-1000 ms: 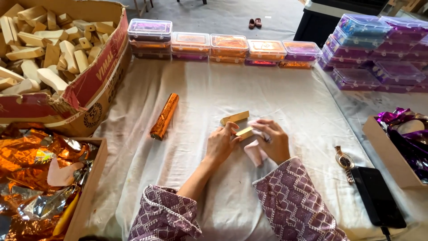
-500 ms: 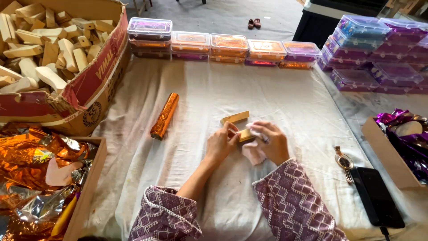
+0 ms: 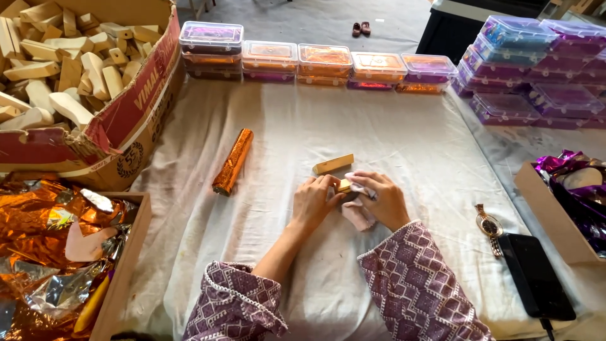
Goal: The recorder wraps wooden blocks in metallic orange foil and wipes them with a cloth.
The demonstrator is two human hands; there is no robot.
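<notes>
On the white cloth-covered surface (image 3: 404, 145), the left hand (image 3: 314, 201) and right hand (image 3: 382, 201) press close together, both pinching a small pale wooden block (image 3: 344, 185) with crumpled pink wrapping paper (image 3: 358, 213) under the right fingers. Just beyond the block lies a second bare rectangular wooden block (image 3: 333, 164). Left of it rests a shiny orange foil-wrapped bar (image 3: 233, 161). Far beyond the block, a row of clear lidded plastic boxes (image 3: 315, 63) lines the edge. The hands have barely shifted from a moment ago.
</notes>
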